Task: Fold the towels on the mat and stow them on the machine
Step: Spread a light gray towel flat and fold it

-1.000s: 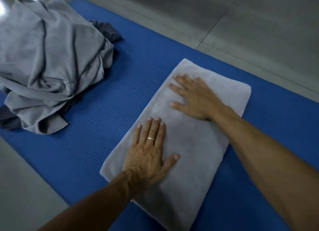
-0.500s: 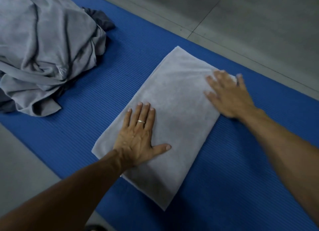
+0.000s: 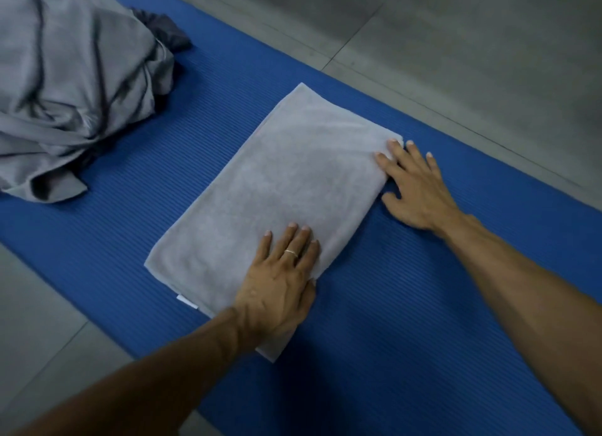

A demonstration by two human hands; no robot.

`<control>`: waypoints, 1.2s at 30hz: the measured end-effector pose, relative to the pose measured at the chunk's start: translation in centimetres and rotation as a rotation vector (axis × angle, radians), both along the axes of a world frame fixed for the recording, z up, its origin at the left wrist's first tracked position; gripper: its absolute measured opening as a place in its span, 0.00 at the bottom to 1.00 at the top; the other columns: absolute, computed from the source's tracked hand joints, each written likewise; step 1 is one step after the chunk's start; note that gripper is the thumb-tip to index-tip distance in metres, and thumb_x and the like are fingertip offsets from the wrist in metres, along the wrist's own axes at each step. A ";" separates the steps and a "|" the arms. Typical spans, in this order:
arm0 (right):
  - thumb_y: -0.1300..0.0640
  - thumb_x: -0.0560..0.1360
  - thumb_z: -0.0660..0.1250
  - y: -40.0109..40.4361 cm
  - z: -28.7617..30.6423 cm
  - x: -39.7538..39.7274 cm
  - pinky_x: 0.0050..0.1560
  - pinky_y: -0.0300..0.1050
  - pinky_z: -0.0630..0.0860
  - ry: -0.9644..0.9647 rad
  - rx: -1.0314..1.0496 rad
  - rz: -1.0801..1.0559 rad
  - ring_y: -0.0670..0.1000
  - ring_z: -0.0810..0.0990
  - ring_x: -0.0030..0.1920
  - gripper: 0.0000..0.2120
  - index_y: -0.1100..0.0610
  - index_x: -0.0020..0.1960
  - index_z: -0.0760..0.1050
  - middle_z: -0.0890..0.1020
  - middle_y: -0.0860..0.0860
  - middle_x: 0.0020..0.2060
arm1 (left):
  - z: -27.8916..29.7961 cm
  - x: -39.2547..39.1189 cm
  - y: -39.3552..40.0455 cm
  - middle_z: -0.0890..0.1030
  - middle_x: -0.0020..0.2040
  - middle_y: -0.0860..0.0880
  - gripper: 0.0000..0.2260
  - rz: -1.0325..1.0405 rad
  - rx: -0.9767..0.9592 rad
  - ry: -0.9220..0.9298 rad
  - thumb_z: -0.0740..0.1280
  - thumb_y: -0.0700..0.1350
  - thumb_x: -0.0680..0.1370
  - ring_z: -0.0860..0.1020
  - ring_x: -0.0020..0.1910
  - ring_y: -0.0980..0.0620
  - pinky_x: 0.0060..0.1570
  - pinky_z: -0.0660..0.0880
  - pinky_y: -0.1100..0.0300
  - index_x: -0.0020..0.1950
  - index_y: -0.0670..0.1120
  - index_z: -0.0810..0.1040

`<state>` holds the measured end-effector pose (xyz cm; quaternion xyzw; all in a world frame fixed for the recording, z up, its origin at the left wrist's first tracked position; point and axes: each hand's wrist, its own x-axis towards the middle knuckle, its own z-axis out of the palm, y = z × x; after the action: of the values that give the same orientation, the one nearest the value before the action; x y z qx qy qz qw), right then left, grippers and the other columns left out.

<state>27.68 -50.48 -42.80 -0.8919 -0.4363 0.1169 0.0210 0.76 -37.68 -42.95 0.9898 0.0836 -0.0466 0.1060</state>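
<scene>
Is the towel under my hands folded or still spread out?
Folded: the towel lies as a compact, thick-edged rectangle on the mat.

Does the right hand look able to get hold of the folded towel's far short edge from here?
Probably yes: the right hand lies flat beside the folded towel, fingers already touching that edge.

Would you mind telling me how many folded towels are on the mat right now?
1. The folded towel lies mid-mat under the left hand. The crumpled grey heap at the far left is unfolded; how many pieces it holds cannot be told.
</scene>
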 end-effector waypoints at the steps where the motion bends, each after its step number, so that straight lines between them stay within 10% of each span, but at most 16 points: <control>1: 0.54 0.75 0.63 0.0 0.2 -0.4 0.76 0.57 0.38 0.000 0.063 0.002 0.54 0.42 0.79 0.36 0.47 0.79 0.52 0.47 0.50 0.79 | 0.7 0.0 0.5 0.75 0.68 0.42 0.25 -0.012 -0.045 -0.021 0.54 0.53 0.76 0.72 0.68 0.41 0.65 0.71 0.42 0.67 0.42 0.75; 9: 0.64 0.73 0.68 1.5 0.6 -0.8 0.73 0.60 0.55 -0.224 0.156 0.287 0.60 0.62 0.75 0.20 0.57 0.64 0.77 0.68 0.58 0.73 | 4.1 -1.7 4.2 0.77 0.33 0.53 0.18 0.061 -0.390 -0.066 0.50 0.56 0.78 0.75 0.31 0.55 0.37 0.74 0.52 0.43 0.46 0.73; 15: 0.61 0.74 0.64 -1.2 4.4 -2.3 0.73 0.55 0.57 -0.279 -0.171 0.415 0.55 0.60 0.75 0.15 0.54 0.59 0.79 0.69 0.49 0.71 | 4.3 -2.7 3.7 0.78 0.39 0.53 0.11 -0.080 -0.250 0.044 0.54 0.52 0.83 0.77 0.37 0.52 0.45 0.75 0.55 0.54 0.49 0.74; 20: 0.54 0.72 0.60 -7.7 7.4 -7.0 0.51 0.52 0.76 -0.025 -0.443 0.381 0.53 0.78 0.54 0.06 0.46 0.45 0.74 0.79 0.47 0.53 | 5.1 -3.8 2.6 0.79 0.55 0.55 0.13 -0.193 -0.314 0.247 0.57 0.49 0.83 0.77 0.53 0.55 0.60 0.70 0.60 0.65 0.50 0.74; 27: 0.51 0.74 0.65 -10.7 11.7 -10.3 0.35 0.46 0.68 0.400 -0.760 0.140 0.50 0.72 0.34 0.10 0.53 0.35 0.70 0.74 0.46 0.32 | 7.8 -1.8 2.1 0.77 0.40 0.68 0.10 -0.130 -0.639 0.549 0.61 0.48 0.81 0.76 0.45 0.67 0.49 0.69 0.69 0.45 0.62 0.76; 33: 0.53 0.75 0.60 -9.4 11.9 -8.1 0.42 0.51 0.75 0.249 -0.419 0.022 0.51 0.76 0.40 0.07 0.51 0.37 0.70 0.78 0.48 0.37 | 7.8 -1.0 3.7 0.75 0.38 0.58 0.13 -0.070 -0.258 0.297 0.59 0.48 0.81 0.74 0.41 0.54 0.43 0.66 0.62 0.36 0.55 0.67; 36: 0.52 0.77 0.61 -8.2 11.6 -6.9 0.45 0.46 0.66 0.123 -0.302 -0.007 0.49 0.75 0.40 0.06 0.49 0.41 0.71 0.77 0.47 0.38 | 7.4 0.0 4.0 0.81 0.47 0.49 0.09 0.024 -0.045 0.176 0.56 0.52 0.81 0.77 0.46 0.48 0.46 0.72 0.54 0.49 0.51 0.73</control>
<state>20.75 -58.73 -31.24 -0.8775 -0.4087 0.2356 -0.0863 0.78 -33.69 -35.50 0.9781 0.1034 -0.1342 0.1211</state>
